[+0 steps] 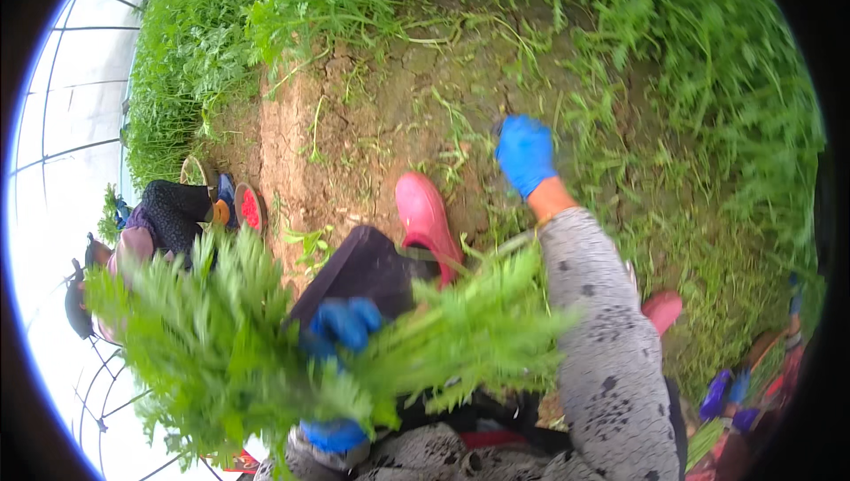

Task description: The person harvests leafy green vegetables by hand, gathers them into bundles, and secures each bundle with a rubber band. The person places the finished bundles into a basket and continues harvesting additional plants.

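Note:
My left hand [345,325], in a blue glove, is closed around a thick bunch of leafy green stalks [219,341]. The leaves spread to the left and the bare stems reach right, blurred by motion. My right hand [526,154], also blue-gloved, is stretched out over the soil, away from the bunch. Its fingers are curled, with a small dark thing at their left edge; what it holds I cannot tell. A pink rubber shoe [424,210] is on my foot, between the two hands.
Standing leafy plants [697,36] line the top and right. Cut stems litter the cracked soil [378,96]. At the left a person [159,222] crouches near a round basin with red contents [250,207]. Another person's purple-gloved hands [717,394] show at lower right.

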Demonstrator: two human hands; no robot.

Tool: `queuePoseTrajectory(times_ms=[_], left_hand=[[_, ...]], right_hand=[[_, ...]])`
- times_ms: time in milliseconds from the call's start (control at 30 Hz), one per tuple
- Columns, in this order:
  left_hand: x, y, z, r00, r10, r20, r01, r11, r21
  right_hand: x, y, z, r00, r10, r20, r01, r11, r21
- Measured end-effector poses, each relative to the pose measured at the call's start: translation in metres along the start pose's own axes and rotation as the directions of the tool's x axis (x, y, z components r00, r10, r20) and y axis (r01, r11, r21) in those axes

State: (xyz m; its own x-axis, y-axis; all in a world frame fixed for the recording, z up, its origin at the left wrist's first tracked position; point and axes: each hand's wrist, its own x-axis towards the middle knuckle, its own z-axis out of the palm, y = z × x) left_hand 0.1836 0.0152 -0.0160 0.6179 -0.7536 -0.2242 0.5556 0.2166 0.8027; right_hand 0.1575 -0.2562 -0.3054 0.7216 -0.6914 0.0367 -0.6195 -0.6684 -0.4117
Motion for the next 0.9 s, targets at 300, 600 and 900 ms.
queuePoseTrajectory(times_ms=[300, 600, 900], left_hand=[[-0.015, 0.023, 0.057, 0.994, -0.007, -0.113, 0.024, 0.988, 0.154], [-0.038, 0.031, 0.132, 0.862, -0.143, 0.486, -0.129, 0.866, 0.484], [-0.046, 0.055, 0.132, 0.839, -0.249, 0.483, -0.046, 0.853, 0.520]], right_hand=[[-0.228, 0.026, -0.308, 0.965, -0.002, -0.264, 0.127, 0.880, 0.458], [-0.327, -0.012, -0.318, 0.928, -0.033, -0.371, 0.141, 0.953, 0.270], [-0.373, 0.044, -0.221, 0.943, 0.028, -0.332, 0.067, 0.960, 0.272]])
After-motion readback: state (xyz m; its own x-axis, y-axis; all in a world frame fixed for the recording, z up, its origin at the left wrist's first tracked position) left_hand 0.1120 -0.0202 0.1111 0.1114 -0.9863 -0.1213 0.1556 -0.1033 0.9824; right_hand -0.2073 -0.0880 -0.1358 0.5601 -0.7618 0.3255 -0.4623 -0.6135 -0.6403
